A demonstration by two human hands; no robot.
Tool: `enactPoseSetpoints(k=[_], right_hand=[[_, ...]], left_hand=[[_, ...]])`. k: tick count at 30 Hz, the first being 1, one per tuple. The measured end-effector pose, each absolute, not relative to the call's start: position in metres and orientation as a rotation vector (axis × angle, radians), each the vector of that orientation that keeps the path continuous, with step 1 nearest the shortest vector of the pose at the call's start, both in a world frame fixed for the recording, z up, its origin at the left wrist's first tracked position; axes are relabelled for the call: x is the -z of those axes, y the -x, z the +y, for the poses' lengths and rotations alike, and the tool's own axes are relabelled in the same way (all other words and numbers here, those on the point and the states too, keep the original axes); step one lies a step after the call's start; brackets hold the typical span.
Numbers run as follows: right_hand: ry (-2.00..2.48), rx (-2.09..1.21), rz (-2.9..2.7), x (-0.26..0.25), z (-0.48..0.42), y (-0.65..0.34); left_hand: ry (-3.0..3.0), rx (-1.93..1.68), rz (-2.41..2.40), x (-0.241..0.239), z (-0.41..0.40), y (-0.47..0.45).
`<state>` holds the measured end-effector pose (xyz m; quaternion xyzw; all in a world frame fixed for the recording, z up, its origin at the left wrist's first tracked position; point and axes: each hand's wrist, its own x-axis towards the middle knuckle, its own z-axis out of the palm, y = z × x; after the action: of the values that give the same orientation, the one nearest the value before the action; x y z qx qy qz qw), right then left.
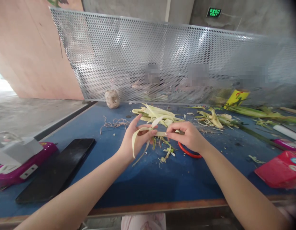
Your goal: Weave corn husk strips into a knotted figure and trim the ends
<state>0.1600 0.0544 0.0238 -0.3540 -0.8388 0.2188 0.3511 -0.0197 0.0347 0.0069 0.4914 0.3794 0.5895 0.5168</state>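
Pale corn husk strips (134, 142) are held between my two hands over the middle of the table. My left hand (133, 137) pinches them between thumb and fingers, and one strip curls down over its back. From the other side, my right hand (187, 135) grips the end of a flat strip stretched between the hands. Just beyond them lies a pile of pale husks (157, 113). Below my right hand a red curved loop (189, 153) shows; the rest of it is hidden. Small green husk scraps (166, 155) lie under the hands.
A perforated metal screen (138, 57) stands along the far edge, with people blurred behind it. Thin twine (114, 124) and a wrapped roll (112, 99) lie left. A black phone (57, 169) and purple power strip (25, 166) sit near left; a red packet (279, 171) sits right.
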Motion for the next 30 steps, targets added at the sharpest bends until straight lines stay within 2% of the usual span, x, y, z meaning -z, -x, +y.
enactPoseSetpoints(k=[8, 13, 19, 30], right_hand=[[0.950, -0.749, -2.174, -0.020, 0.060, -0.160], [0.957, -0.578, -2.085, -0.013, 0.059, -0.150], [0.864, -0.412, -1.988, -0.016, 0.054, -0.146], [0.962, -0.793, -1.528, -0.016, 0.059, -0.152]], left_hand=[[-1.060, -1.357, 0.836, -0.010, 0.037, 0.023], [-1.163, -1.118, 0.766, -0.005, 0.034, 0.020], [-1.191, -1.034, 0.816, -0.003, 0.032, 0.019], [-1.164, -0.994, 0.738, -0.009, 0.029, 0.018]])
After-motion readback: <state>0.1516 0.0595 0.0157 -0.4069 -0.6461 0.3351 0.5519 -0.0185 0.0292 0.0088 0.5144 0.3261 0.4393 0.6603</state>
